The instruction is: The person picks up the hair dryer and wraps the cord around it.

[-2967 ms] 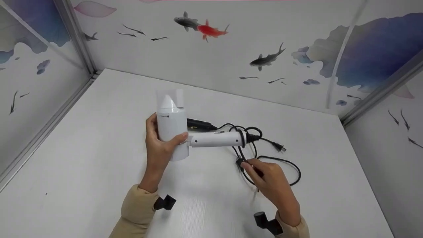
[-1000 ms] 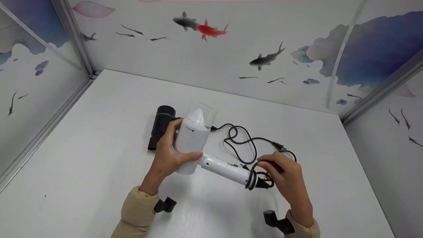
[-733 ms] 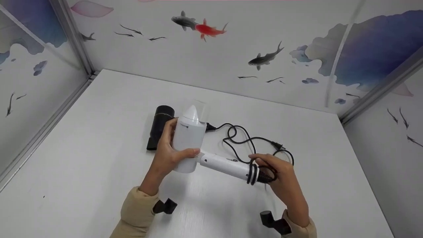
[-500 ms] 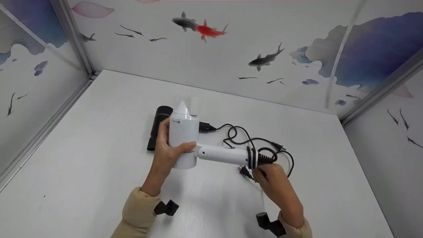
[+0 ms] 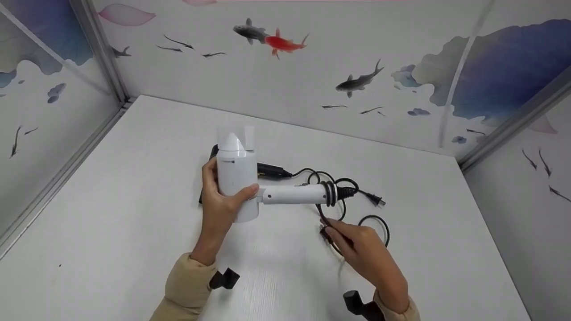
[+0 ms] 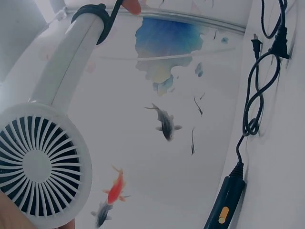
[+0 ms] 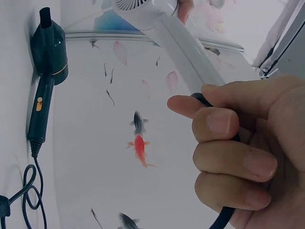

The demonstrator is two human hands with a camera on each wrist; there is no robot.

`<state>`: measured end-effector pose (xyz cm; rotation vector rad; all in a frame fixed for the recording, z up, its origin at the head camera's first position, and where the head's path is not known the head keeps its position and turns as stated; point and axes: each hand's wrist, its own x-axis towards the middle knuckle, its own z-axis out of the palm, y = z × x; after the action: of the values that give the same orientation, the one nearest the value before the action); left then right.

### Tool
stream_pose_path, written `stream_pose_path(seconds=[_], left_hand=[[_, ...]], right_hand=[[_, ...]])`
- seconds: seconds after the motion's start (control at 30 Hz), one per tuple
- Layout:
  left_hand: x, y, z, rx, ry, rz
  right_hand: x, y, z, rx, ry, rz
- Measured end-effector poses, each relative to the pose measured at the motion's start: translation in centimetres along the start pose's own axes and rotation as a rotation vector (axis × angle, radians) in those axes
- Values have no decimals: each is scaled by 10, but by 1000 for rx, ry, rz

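Observation:
My left hand (image 5: 219,203) grips the barrel of a white hair dryer (image 5: 236,178), which is tipped with a clear nozzle (image 5: 249,137). The dryer's handle (image 5: 292,195) points right, with black cord (image 5: 331,193) wound around its end. Below that end, my right hand (image 5: 368,249) pinches the cord, and a plug (image 5: 326,232) shows by its fingertips. In the right wrist view, the right hand's fingers (image 7: 228,162) curl around the cord. The left wrist view shows the dryer's round intake grille (image 6: 38,167), with part of the left hand (image 6: 14,214) at its edge.
Behind the white dryer a black hair dryer (image 7: 50,57) lies on the white table (image 5: 134,200), mostly covered in the head view. Its tangled cord trails right to a plug (image 5: 374,198). Walls (image 5: 285,80) with painted fish enclose the table's back and sides.
My right hand has carried the cord around the handle's end and back below it, adding a loop. The white dryer swung down and right, then back up to level; the left hand kept its grip.

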<state>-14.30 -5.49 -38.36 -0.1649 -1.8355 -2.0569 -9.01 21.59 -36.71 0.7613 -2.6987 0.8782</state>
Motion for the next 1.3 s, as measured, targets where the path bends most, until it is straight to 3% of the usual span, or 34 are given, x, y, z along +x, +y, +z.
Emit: stream_pose_path(seconds=[0.37,0.53,0.7,1.0,1.3], left_hand=[[1,-4,-2,92,24,73],[0,-5,0,125,17,97],[-2,-4,2,173,-16,105],[-6,-1,7,239,-111,138],[-8,4,5,297,-178,168]], right_hand=[[-1,-1,-4,32,154,-183],[0,0,-4,37,187,-221],[0,5,-4,-8,279,-244],[0,9,-7,9,408,-208],[0,11,-10,52,435,-112]])
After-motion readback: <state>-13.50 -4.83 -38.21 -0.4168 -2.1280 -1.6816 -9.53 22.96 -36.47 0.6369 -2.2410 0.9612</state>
